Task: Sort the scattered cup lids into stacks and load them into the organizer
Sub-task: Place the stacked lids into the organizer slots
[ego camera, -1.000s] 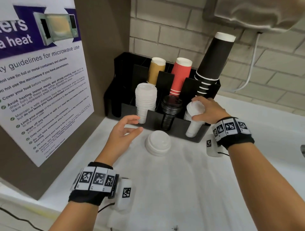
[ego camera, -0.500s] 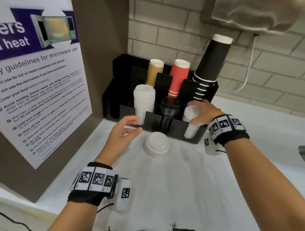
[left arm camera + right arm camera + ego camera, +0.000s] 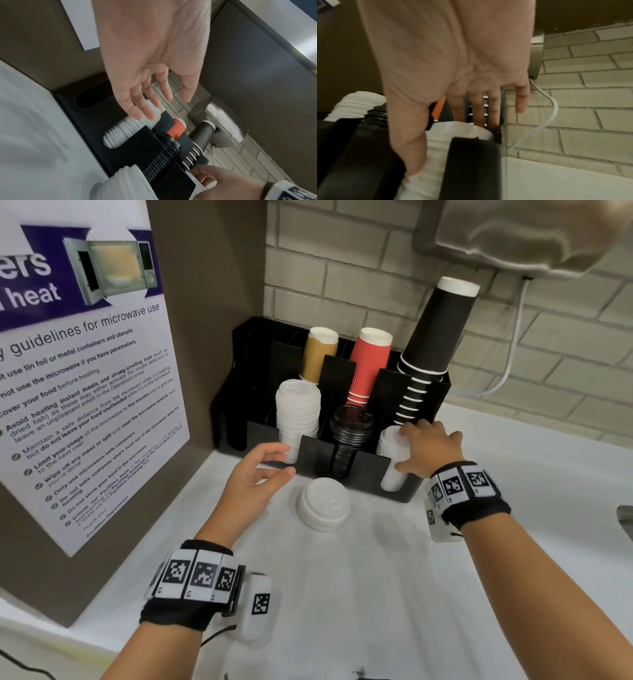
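A black organizer (image 3: 311,453) stands against the brick wall. Its front slots hold a tall white lid stack (image 3: 298,412) on the left, black lids (image 3: 349,433) in the middle and a shorter white lid stack (image 3: 388,484) on the right. My right hand (image 3: 402,449) grips that right stack, fingers over its top and thumb on its front; the right wrist view shows the same stack (image 3: 458,134) under the right hand (image 3: 453,128). A short pile of white lids (image 3: 323,503) lies loose on the counter before the organizer. My left hand (image 3: 286,460) hovers open beside it, holding nothing.
Brown, red and black paper cups (image 3: 435,337) stand upside down in the organizer's back slots. A panel with a microwave poster (image 3: 85,392) closes the left side. A metal dispenser (image 3: 513,231) hangs above right, its white cable (image 3: 510,364) running down the wall. A sink edge (image 3: 625,518) shows far right.
My right hand stays on the right white lid stack and has sunk slightly with it into the slot. The left hand has hardly moved.
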`<act>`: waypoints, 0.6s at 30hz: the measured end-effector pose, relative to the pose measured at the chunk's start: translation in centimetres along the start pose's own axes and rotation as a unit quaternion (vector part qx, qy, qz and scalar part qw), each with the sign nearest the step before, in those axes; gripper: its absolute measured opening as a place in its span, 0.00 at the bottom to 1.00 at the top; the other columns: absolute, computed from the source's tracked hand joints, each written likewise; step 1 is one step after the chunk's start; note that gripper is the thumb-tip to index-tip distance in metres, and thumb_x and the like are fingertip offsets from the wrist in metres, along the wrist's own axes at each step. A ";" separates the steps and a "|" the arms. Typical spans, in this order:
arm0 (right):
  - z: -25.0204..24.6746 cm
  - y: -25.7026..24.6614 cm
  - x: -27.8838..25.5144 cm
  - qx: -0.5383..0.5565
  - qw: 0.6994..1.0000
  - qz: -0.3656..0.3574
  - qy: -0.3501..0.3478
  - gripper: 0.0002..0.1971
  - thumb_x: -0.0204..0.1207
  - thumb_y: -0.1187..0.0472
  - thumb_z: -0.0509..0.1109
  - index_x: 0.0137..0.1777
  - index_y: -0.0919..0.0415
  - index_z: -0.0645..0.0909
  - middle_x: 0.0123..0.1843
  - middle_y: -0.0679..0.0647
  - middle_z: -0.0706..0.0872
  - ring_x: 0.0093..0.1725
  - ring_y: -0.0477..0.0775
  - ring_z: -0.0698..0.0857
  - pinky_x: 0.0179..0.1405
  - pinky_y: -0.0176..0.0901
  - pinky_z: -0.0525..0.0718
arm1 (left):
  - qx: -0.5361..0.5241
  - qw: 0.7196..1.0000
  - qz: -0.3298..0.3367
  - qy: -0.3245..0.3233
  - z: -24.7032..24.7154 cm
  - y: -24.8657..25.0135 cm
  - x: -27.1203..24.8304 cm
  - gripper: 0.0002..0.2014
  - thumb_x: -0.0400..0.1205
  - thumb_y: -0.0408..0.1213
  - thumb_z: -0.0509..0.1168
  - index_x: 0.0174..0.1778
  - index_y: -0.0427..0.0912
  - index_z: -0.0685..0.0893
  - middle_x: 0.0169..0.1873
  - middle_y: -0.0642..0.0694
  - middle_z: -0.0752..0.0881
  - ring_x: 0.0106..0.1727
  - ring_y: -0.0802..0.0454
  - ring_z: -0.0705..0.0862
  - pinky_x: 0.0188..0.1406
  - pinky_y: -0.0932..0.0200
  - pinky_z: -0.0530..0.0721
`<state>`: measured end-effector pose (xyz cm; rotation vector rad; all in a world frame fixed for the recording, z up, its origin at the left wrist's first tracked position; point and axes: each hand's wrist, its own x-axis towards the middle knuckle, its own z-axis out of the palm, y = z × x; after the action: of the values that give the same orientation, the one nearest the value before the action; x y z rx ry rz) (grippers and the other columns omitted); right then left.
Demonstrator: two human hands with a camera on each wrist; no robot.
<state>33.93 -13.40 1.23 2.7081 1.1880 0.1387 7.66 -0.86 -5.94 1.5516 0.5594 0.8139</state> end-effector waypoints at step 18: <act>3.9 -10.9 -3.4 0.158 0.950 -0.184 -0.199 0.47 0.63 0.44 0.81 0.79 0.43 0.58 0.70 0.59 0.68 0.70 0.65 0.70 0.65 0.61 0.78 | -0.004 1.000 -0.008 0.012 -0.2 -0.2 -0.4 0.15 0.80 0.37 0.72 0.54 0.65 0.83 0.51 0.63 0.85 0.43 0.61 0.84 0.47 0.58 0.83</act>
<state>24.39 -9.20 -4.85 2.5134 1.6534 -0.6683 7.26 -1.01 -6.21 1.5310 0.5839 0.8221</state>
